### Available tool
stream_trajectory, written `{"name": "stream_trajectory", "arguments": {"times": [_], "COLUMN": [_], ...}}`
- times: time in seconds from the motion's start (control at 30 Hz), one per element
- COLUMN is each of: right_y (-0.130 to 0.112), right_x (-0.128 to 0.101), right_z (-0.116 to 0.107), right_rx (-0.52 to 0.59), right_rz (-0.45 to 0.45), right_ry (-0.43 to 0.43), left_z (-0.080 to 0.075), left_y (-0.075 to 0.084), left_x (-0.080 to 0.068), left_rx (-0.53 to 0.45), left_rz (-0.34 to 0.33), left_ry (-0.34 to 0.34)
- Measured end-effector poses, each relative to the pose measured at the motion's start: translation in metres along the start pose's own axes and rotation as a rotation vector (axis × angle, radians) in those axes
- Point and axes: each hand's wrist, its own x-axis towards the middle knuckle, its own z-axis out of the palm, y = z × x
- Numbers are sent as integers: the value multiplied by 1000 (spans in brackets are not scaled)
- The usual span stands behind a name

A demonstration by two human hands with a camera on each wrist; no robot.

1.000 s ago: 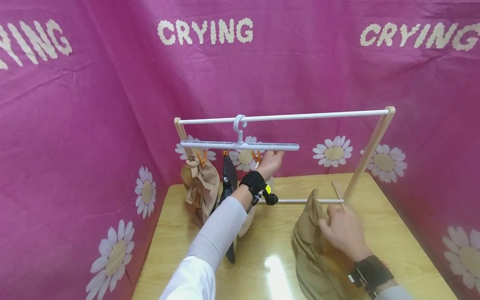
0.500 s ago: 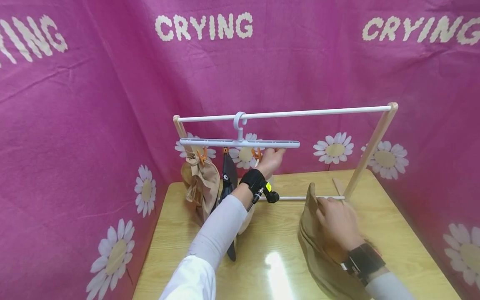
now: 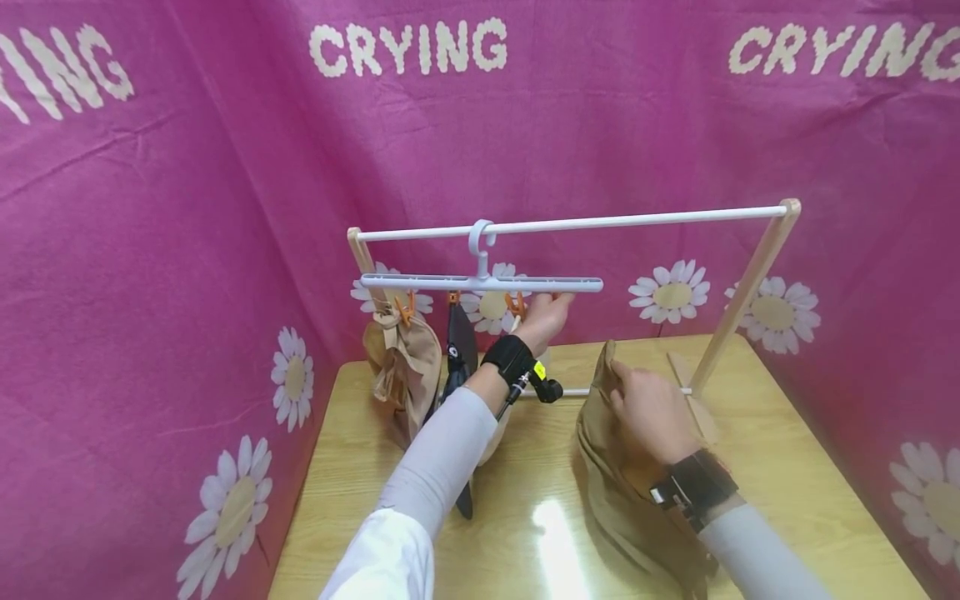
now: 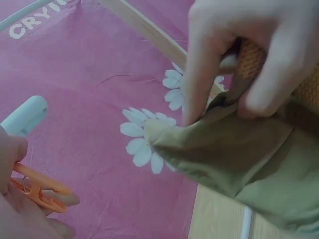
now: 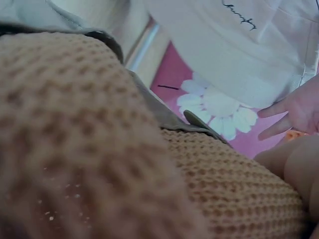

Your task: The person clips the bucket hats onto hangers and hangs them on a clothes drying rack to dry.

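In the left wrist view, my left hand (image 4: pixel 20 199) pinches an orange clip (image 4: pixel 42 186) just below the end of the pale blue hanger (image 4: pixel 25 115). That clip is hidden behind the hand in the head view. My right hand (image 3: pixel 651 408) grips the edge of a floppy khaki cloth hat (image 3: pixel 607 475) between thumb and fingers, right of the left hand and lower. Its brown woven side (image 5: pixel 234 184) fills much of the right wrist view. The hat's gripped edge points up toward the hanger, apart from the clip.
The hanger hooks over the white rod (image 3: pixel 637 221) of a wooden-legged rack. From its orange clips hang a beige hat (image 3: pixel 412 358) with ties, a black cap (image 3: pixel 459 350) and a pale hat (image 5: pixel 259 55) with script lettering. A pink daisy-print cloth (image 3: pixel 645 150) surrounds the table (image 3: pixel 517 525).
My right hand has carried the khaki hat leftward and slightly up, closer to the hanger. The left hand has stayed at the hanger's right end.
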Motion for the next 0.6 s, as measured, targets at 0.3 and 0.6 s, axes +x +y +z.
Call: {"name": "stream_trajectory", "arguments": {"times": [0.3,0.6], "right_y": [-22,-37], "right_x": [21,36], "right_z": [3,11], "right_rx": [-24,-22], "right_rz": [38,48], "right_ry": [-49,0], "left_z": [-1,2], "left_y": [2,5], "left_x": [0,-4], "left_rx": [-19,-48], "left_rz": [-19,-42], "left_ry": [-20,15]}}
